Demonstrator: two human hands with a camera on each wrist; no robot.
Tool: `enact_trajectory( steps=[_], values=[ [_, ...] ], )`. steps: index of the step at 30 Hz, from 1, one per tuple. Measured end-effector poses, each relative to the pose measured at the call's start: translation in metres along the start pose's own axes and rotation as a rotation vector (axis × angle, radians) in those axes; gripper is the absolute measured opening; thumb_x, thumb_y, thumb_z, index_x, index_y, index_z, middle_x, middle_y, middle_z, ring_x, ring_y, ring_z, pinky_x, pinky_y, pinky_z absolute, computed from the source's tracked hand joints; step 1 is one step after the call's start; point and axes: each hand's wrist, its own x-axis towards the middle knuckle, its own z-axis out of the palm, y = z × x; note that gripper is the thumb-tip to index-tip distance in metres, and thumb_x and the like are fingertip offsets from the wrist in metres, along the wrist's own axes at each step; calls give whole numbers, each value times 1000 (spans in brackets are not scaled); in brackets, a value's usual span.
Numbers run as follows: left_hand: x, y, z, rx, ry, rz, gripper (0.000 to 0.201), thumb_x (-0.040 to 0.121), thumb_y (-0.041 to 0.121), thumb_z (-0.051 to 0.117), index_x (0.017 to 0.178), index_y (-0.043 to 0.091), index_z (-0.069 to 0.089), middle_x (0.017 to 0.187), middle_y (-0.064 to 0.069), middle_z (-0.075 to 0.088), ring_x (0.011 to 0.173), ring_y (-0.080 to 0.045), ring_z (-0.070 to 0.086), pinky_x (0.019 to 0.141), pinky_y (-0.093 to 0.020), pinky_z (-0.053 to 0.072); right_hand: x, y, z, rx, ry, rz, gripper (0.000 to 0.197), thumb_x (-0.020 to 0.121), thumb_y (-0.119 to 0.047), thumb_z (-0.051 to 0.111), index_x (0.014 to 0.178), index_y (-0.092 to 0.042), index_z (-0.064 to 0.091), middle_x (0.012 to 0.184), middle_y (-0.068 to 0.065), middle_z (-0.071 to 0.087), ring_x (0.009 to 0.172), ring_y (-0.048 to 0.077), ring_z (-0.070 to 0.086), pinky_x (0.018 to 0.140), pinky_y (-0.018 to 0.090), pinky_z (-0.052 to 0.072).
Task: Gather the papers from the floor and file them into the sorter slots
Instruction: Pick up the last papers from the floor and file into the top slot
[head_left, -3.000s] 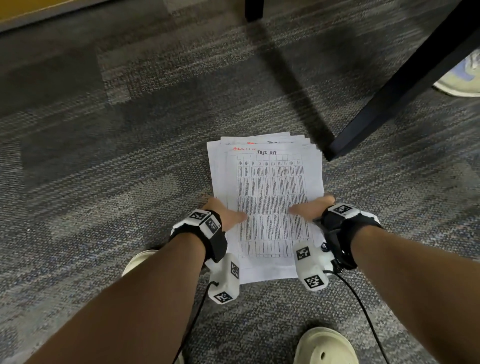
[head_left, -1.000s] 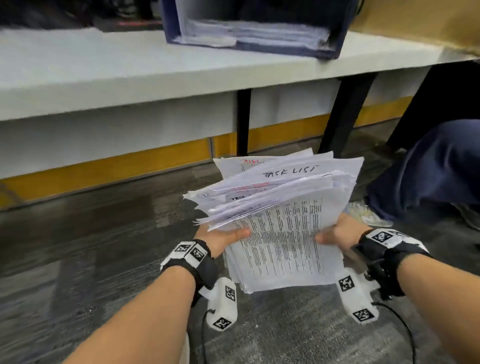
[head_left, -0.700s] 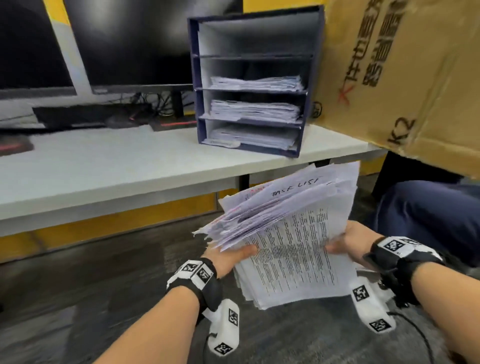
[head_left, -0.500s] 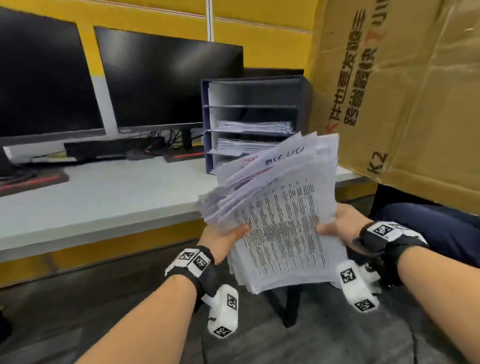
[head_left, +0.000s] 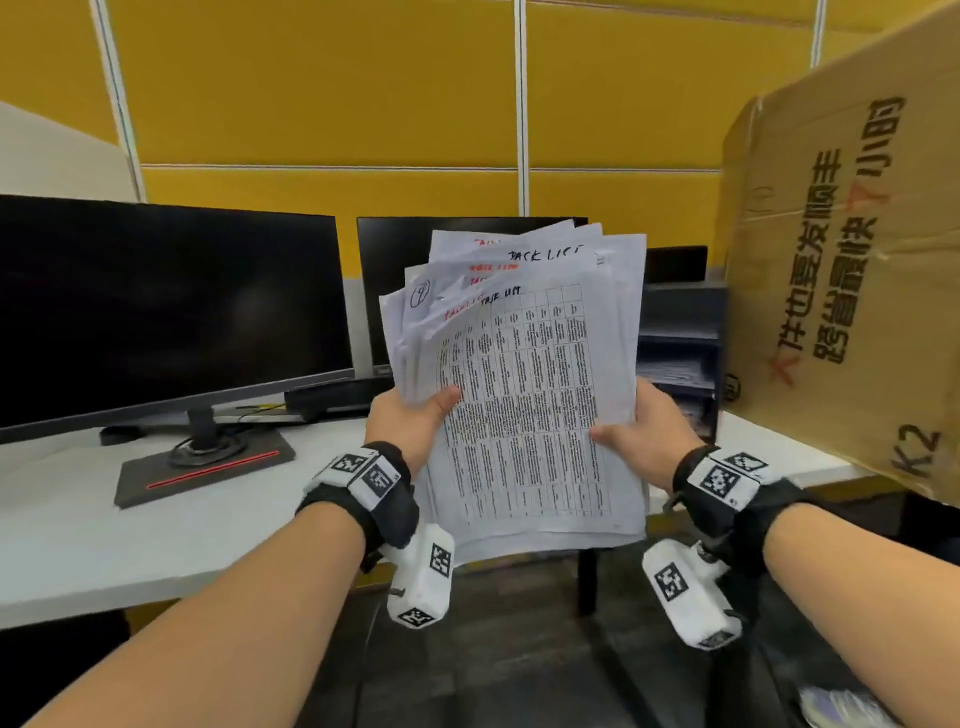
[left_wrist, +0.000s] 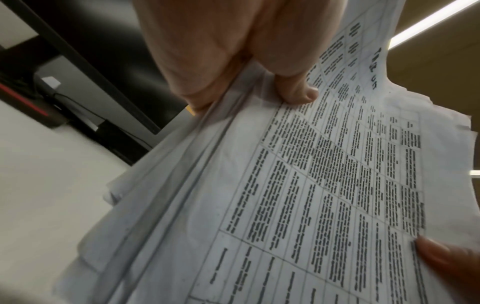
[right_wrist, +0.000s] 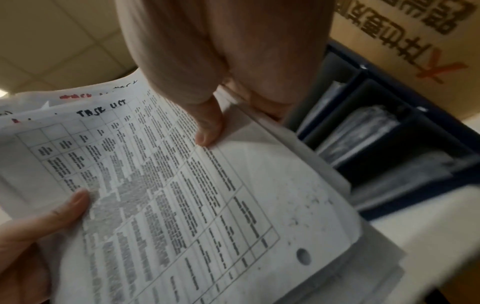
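A thick, uneven stack of papers (head_left: 524, 405) stands nearly upright in front of me; its top sheet is a printed table headed in handwriting. My left hand (head_left: 413, 421) grips the stack's left edge with the thumb on the front sheet. My right hand (head_left: 636, 441) grips the right edge the same way. The left wrist view shows the papers (left_wrist: 298, 195) pinched by my left hand (left_wrist: 259, 82). From the right wrist I see the papers (right_wrist: 194, 195) under my right hand (right_wrist: 215, 115). Behind the stack, the dark blue sorter (head_left: 680, 343) stands on the desk, mostly hidden; its slots (right_wrist: 369, 131) hold paper.
A white desk (head_left: 130, 525) runs across in front of me with two black monitors (head_left: 166, 306) on it. A large cardboard box (head_left: 852, 291) stands right beside the sorter. Yellow partition panels (head_left: 322, 88) close off the back. Dark carpet (head_left: 493, 649) lies below my arms.
The stack has come up off the carpet in both hands and now stands upright at desk height. My view has risen from the floor to the desk, monitors and sorter.
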Motion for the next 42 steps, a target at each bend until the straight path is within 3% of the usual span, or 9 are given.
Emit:
enact_trajectory(
  steps=[5, 10, 15, 19, 26, 31, 36, 39, 42],
  values=[
    [22, 32, -12, -3, 79, 99, 33, 88, 22, 69, 118, 10, 62, 108, -5, 67, 104, -24, 63, 98, -40, 48, 37, -46, 8, -2, 49, -56, 42, 82, -5, 70, 120, -15, 54, 103, -6, 62, 94, 13, 59, 83, 26, 45],
    [39, 51, -27, 81, 145, 169, 26, 90, 25, 65, 112, 12, 60, 106, -6, 67, 98, -25, 64, 92, -42, 50, 50, -60, 49, 106, 142, -48, 41, 84, -4, 68, 123, -10, 53, 111, 2, 64, 101, 19, 61, 87, 29, 46],
    [38, 19, -37, 150, 188, 67, 24, 90, 30, 62, 105, 11, 57, 98, -7, 64, 90, -25, 61, 78, -34, 48, 42, -45, 85, 106, -8, 2, 46, 91, 3, 55, 133, -13, 44, 126, 2, 57, 110, 17, 55, 94, 28, 41],
    [39, 0, -32, 160, 185, -4, 31, 93, 28, 59, 117, 8, 55, 106, -4, 61, 94, -19, 57, 82, -28, 43, 41, -16, 86, 61, -115, 52, 51, 91, 0, 56, 137, -15, 40, 129, -4, 54, 114, 14, 54, 97, 28, 39],
    [42, 3, -24, 172, 119, 30, 41, 83, 33, 70, 114, 10, 57, 105, -9, 67, 91, -23, 66, 71, -31, 53, 69, -16, 63, -7, -102, 7, 54, 84, -12, 67, 131, -14, 41, 123, 1, 60, 112, 20, 58, 92, 33, 47],
    [40, 13, -29, 186, 62, -16, 24, 91, 34, 62, 106, 15, 59, 106, -9, 67, 99, -27, 65, 89, -40, 52, 65, -22, 70, 49, -97, -15, 47, 88, -3, 61, 131, -12, 46, 125, 4, 59, 115, 21, 57, 94, 32, 45],
    [44, 25, -37, 144, 83, 130, 55, 72, 58, 69, 108, 18, 59, 103, -3, 69, 93, -19, 68, 86, -44, 56, 64, -35, 84, 207, 49, -55, 50, 88, -4, 61, 131, -11, 38, 119, 5, 56, 102, 18, 55, 78, 26, 47],
    [49, 26, -43, 135, 90, 62, 31, 87, 47, 62, 100, 19, 61, 101, -4, 68, 94, -23, 66, 89, -43, 53, 65, -40, 88, 206, 45, -66, 45, 89, -2, 58, 129, -12, 42, 123, 6, 58, 104, 18, 55, 82, 30, 47],
    [54, 23, -50, 120, 119, 58, 46, 83, 48, 66, 114, 14, 56, 104, -5, 68, 95, -23, 68, 87, -46, 54, 65, -44, 87, 257, 22, -59, 47, 87, -2, 60, 128, -15, 41, 119, 5, 58, 104, 20, 58, 80, 32, 50]
  ],
)
